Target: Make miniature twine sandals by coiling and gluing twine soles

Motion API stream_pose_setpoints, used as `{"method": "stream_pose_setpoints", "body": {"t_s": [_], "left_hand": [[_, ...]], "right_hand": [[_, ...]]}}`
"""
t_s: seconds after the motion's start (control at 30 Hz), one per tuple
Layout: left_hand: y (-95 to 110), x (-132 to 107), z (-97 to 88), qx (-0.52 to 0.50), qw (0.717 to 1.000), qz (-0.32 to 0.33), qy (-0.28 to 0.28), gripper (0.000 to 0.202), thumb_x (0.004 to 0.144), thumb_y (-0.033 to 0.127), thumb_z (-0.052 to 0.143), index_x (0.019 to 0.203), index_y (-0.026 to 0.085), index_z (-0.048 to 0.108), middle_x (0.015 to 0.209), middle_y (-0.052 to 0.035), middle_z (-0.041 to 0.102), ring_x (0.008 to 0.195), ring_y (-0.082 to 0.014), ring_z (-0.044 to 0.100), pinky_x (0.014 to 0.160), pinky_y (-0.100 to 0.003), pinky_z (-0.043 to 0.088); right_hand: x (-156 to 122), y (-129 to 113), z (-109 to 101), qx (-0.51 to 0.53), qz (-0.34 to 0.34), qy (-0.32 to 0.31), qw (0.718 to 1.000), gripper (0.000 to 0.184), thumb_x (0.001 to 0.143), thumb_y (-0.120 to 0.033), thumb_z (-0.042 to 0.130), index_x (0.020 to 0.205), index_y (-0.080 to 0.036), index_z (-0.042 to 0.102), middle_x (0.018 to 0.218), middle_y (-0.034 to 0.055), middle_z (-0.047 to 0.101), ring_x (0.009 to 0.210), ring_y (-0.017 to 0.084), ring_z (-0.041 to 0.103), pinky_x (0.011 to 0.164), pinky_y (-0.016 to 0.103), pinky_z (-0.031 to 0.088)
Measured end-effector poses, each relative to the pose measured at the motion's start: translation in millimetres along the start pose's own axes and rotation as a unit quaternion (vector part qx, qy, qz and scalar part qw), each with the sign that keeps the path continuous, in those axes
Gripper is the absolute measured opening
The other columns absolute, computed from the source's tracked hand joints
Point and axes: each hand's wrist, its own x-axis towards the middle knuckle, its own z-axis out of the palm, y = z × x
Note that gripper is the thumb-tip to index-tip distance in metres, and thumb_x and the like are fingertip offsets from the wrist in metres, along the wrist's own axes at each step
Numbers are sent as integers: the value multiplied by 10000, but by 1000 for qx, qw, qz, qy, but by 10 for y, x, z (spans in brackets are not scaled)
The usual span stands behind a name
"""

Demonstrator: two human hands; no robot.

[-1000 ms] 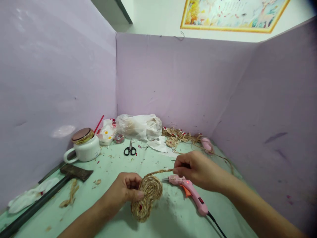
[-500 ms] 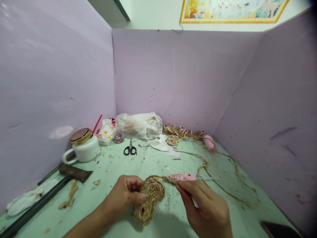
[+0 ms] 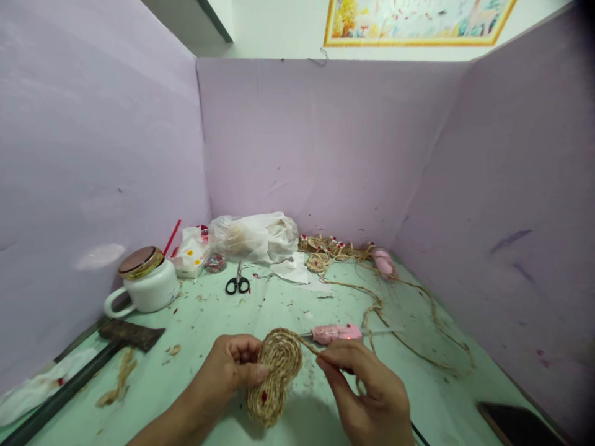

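Note:
A sole-shaped coil of jute rope [image 3: 277, 365], narrower at its waist and with a small red spot low down, is held up above the table. My left hand [image 3: 235, 371] pinches its left edge between thumb and fingers. The loose rope end [image 3: 308, 344] runs from the coil's top to my right hand [image 3: 365, 387], whose thumb and forefinger are closed on it. Just beyond my right hand lies a pink glue gun [image 3: 335, 333] with a metal tip, pointing left, and a clear glue stick at its back.
Scissors [image 3: 238, 284], a lidded white mug [image 3: 151, 290] and a hammer [image 3: 132, 334] lie to the left. At the back are a plastic bag [image 3: 255, 238] and more coiled rope [image 3: 318, 261]. Rope strands trail at right, near a dark phone-like slab [image 3: 515, 427].
My right hand has moved slightly left and down, drawing the rope downward from the coil's top. The glue gun's tip now shows. The whole view has shifted a little.

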Motion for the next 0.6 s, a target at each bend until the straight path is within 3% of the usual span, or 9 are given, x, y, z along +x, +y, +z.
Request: {"method": "stream_pose_setpoints", "body": {"t_s": [0.17, 0.37, 0.5, 0.6], "left_hand": [[21, -8, 21, 2, 1000, -2, 12, 302, 443, 319, 798, 615, 97, 686, 525, -45, 635, 458, -117, 514, 457, -217, 392], [45, -23, 39, -3, 1000, -6, 13, 299, 444, 315, 801, 609, 94, 685, 523, -49, 632, 458, -119, 510, 462, -225, 397], [27, -26, 38, -14, 1000, -10, 10, 299, 469, 303, 796, 649, 89, 690, 564, -64, 652, 483, -127, 529, 479, -226, 403], [1, -35, 59, -40, 999, -17, 11, 311, 466, 300, 804, 659, 86, 688, 571, -65, 657, 493, -131, 539, 489, -228, 411]], "right_hand": [[-2, -45, 21, 55, 84, 13, 995, 110, 750, -103, 582, 716, -205, 608, 663, 4, 645, 578, 132, 595, 519, 223, 475], [-11, -76, 31, 72, 101, -5, 992, 132, 756, -110, 561, 669, -200, 602, 639, 19, 619, 595, 152, 580, 545, 252, 468], [-54, -108, 85, 98, 146, 9, 984, 137, 743, -130, 579, 822, -211, 655, 633, 6, 596, 564, 145, 567, 520, 249, 453], [-80, -128, 139, 106, 120, 4, 987, 161, 742, -114, 584, 817, -212, 686, 608, 0, 567, 544, 139, 560, 505, 249, 440]]}}
